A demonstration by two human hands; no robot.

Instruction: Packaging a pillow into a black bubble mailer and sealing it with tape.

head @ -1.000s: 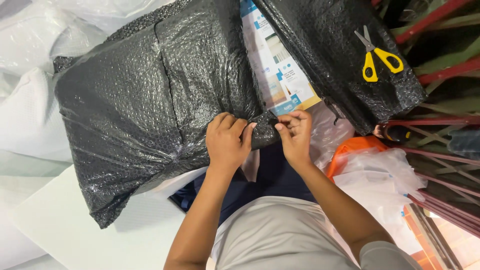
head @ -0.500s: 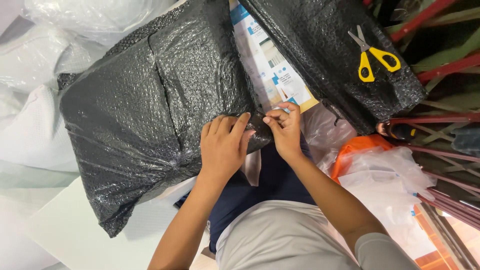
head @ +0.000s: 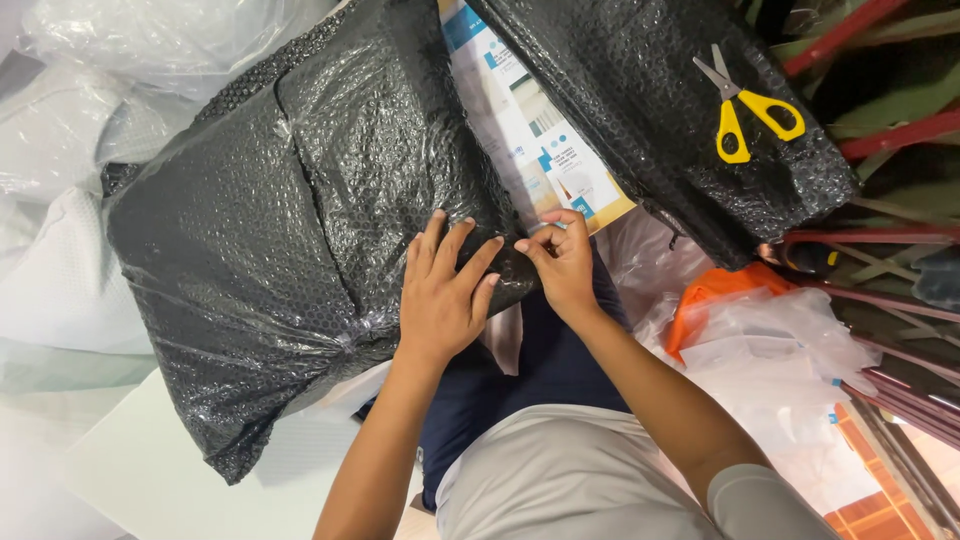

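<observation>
A large parcel wrapped in black bubble wrap [head: 280, 250] lies across my lap and fills the left half of the view. My left hand [head: 440, 290] lies flat on its near right corner, fingers spread. My right hand [head: 562, 262] pinches the wrap at that same corner, fingers curled tight on the edge. A second black bubble-wrapped parcel [head: 640, 110] lies at the upper right, with yellow-handled scissors [head: 745, 105] resting on top of it.
A white and blue printed carton [head: 530, 130] shows between the two parcels. Orange plastic [head: 720, 295] and clear plastic bags [head: 780, 350] sit at the right, beside red metal bars [head: 880, 130]. White plastic sheeting [head: 60, 270] covers the left side.
My left hand has opened from a curled grip to lie flat on the parcel corner. The right hand stays pinched at the edge. The view has shifted slightly.
</observation>
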